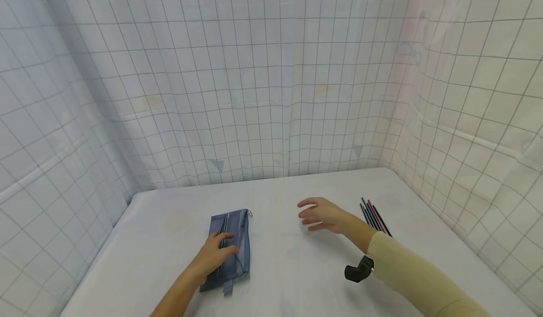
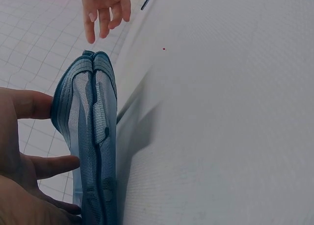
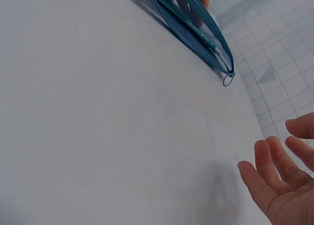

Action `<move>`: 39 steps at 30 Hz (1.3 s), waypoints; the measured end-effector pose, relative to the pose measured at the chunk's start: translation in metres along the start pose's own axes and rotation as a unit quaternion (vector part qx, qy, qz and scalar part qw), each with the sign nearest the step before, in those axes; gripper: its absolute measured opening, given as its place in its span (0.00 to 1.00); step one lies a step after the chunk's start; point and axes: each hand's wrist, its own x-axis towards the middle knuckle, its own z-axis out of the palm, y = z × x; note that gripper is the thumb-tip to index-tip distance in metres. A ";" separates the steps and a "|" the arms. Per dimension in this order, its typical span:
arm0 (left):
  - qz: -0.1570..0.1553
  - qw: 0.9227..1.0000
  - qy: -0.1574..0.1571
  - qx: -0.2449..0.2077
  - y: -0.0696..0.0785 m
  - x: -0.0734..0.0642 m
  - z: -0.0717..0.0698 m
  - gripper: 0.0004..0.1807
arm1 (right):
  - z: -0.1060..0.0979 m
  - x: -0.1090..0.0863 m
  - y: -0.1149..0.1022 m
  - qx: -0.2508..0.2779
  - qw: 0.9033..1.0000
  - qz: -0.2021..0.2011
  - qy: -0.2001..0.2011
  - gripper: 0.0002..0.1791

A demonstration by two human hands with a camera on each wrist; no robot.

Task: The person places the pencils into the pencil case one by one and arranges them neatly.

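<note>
The left hand (image 1: pixel 214 255) lies with straight fingers pressed flat on the blue pencil case (image 1: pixel 231 246) (zipped, near left on the table). The right hand (image 1: pixel 324 215) hovers to its right — fingers spread and relaxed, holding nothing — beside a bundle of pencils (image 1: pixel 374 217). White table (image 1: pixel 297 270); grid-patterned curtain (image 1: pixel 254 81) all around.
</note>
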 end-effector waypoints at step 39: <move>-0.004 1.000 0.013 -0.006 0.005 -0.016 0.014 0.32 | -0.091 -0.042 0.030 -0.038 0.998 0.016 0.041 0.29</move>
